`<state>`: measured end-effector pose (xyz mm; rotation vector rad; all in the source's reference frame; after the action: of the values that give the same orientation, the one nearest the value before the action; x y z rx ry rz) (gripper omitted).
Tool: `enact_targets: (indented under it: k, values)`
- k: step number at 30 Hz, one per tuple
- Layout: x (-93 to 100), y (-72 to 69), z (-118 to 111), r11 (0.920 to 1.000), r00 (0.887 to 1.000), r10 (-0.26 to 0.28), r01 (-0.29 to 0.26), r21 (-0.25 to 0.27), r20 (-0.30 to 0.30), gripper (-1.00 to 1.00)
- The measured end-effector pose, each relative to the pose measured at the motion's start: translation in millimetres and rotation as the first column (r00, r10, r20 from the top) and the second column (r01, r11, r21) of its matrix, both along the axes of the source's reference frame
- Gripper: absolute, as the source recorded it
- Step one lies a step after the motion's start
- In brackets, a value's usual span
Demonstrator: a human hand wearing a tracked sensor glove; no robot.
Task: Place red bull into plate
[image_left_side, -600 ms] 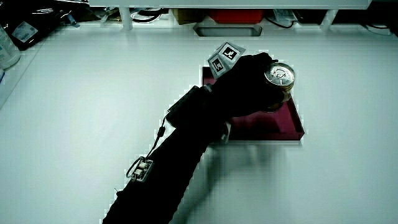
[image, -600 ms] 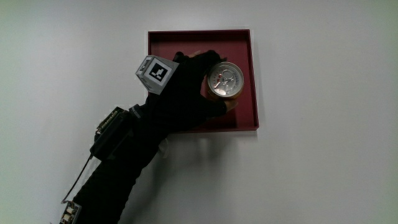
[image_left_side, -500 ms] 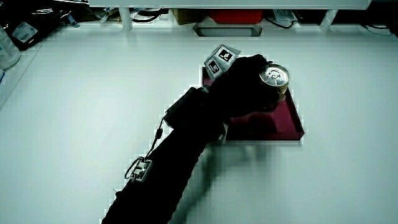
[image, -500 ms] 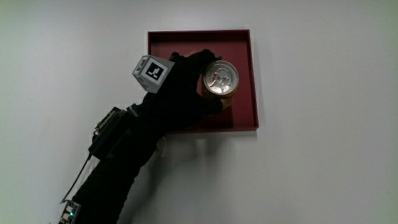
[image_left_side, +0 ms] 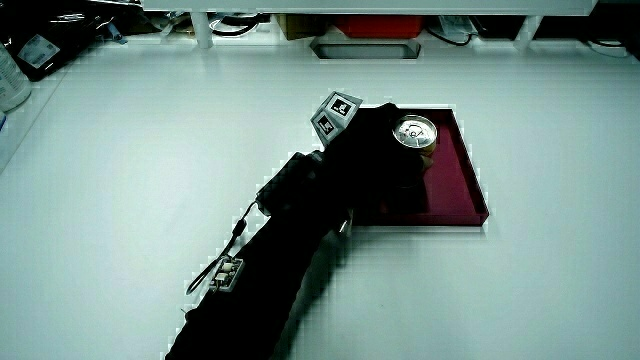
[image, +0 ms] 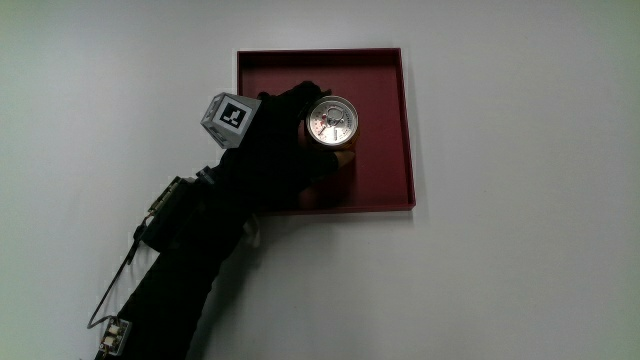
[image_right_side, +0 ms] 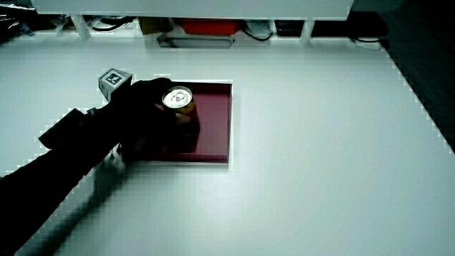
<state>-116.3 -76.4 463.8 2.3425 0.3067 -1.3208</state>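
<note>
Nearest the person, the black forearm [image: 175,270] crosses the bare white table [image: 520,270], with a small box [image: 165,205] and a thin cable strapped on near the wrist. In both side views the sleeve runs up from the person's edge toward the plate.

Next comes the hand [image: 275,155], lying over the part of the plate nearer the person and reaching inward. The patterned cube [image: 229,118] sits on its back, just off the plate's rim. The fingers are curled round the can [image: 331,122], gripping its side, and the thumb shows dark below it. In a side view the hand [image_left_side: 372,150] wraps the can [image_left_side: 413,134] the same way, and in a side view from another angle the hand [image_right_side: 146,107] hides most of the can [image_right_side: 177,99], leaving only the silver top and a strip of orange.

The can stands upright, lid and pull tab up, inside the red square plate [image: 385,80], about at its middle. I cannot tell if its base touches the plate floor.

Against half a second ago, the can has moved from near the plate's side rim toward the centre and a little farther from the person. It looks lower in the side view, its top closer to the plate. The hand and cube have gone with it; the plate lies where it was.

Farthest off, the low partition [image_left_side: 330,15] runs along the table's edge.
</note>
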Motion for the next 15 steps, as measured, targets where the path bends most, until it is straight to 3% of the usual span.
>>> enact_targets:
  k: [4,5,8,10,15]
  values:
    - [-2.1,0.4,7,0.9998,1.000,-0.008,0.008,-0.017,-0.021,0.00]
    - [-3.0,0.0,11,1.0000,0.999,-0.005,0.005,0.005,-0.036,0.00]
    - [-5.4,-0.4,12,0.9996,0.999,-0.019,0.018,-0.020,-0.046,0.00]
    - [-4.0,-1.4,12,0.9986,0.999,-0.012,0.010,-0.052,-0.041,0.00]
    - [-2.5,-1.9,15,0.9988,0.999,-0.001,-0.001,-0.048,-0.033,0.00]
